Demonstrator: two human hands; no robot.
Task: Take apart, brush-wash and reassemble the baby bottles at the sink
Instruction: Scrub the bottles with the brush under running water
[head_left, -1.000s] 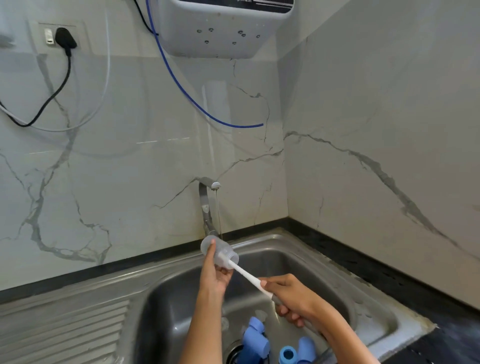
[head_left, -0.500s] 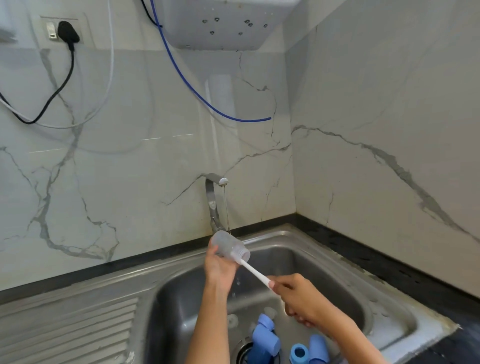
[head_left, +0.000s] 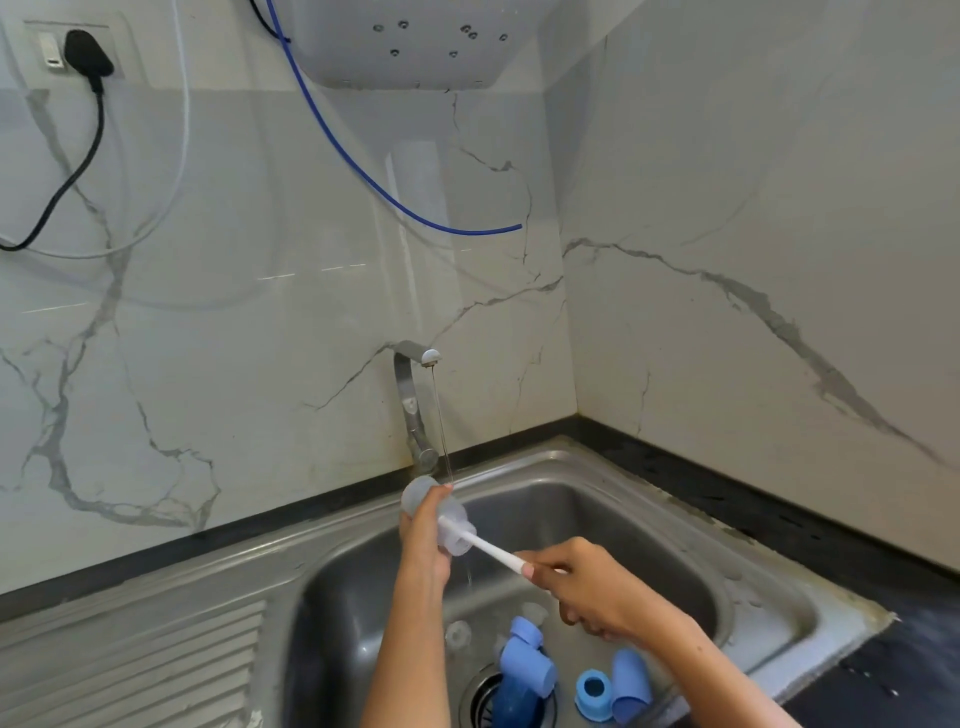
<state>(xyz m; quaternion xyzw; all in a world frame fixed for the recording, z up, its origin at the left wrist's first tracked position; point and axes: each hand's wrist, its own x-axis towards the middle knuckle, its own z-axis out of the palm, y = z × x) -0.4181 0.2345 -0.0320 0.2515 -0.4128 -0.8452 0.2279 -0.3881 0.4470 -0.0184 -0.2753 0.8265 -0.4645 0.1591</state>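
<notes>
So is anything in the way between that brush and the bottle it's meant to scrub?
Nothing visible: the brush in the right hand already enters the mouth of the clear bottle, which the left hand holds.

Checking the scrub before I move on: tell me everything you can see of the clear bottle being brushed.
The clear bottle looks like translucent, frosted plastic, a short cylinder. It lies tilted, mouth toward the lower right, above the sink basin, under the tap's thin stream. The left hand grips its body; the white brush, held by the right hand, runs into its mouth.
</notes>
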